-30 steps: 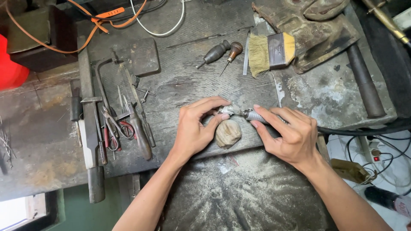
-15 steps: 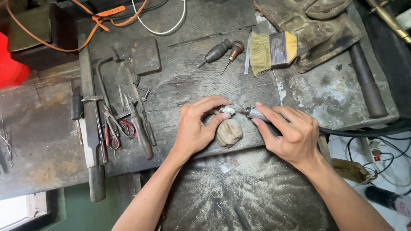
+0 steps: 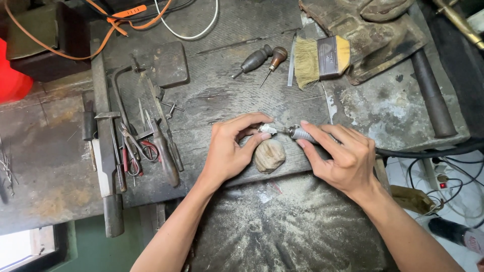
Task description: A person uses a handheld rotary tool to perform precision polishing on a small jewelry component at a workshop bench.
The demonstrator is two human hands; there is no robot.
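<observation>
My left hand [image 3: 229,151] pinches a small pale workpiece [image 3: 267,129] between thumb and fingertips, just above a rounded wooden bench peg [image 3: 269,155]. My right hand [image 3: 340,156] grips a metal rotary handpiece [image 3: 300,133] like a pen, its tip touching the workpiece. A black flexible shaft [image 3: 428,151] runs from the handpiece off to the right. Both hands hover over a worn dark workbench [image 3: 222,95].
Pliers, files and cutters [image 3: 136,146] lie at the left. Two wooden-handled gravers [image 3: 262,58] and a flat brush [image 3: 322,55] lie behind the hands. A dusty apron or tray [image 3: 282,226] sits below. Orange and white cables [image 3: 151,15] cross the back, and a dark rod [image 3: 428,95] lies at the right.
Both hands stay in nearly the same place; the view has shifted only slightly and the handpiece tip remains against the workpiece.
</observation>
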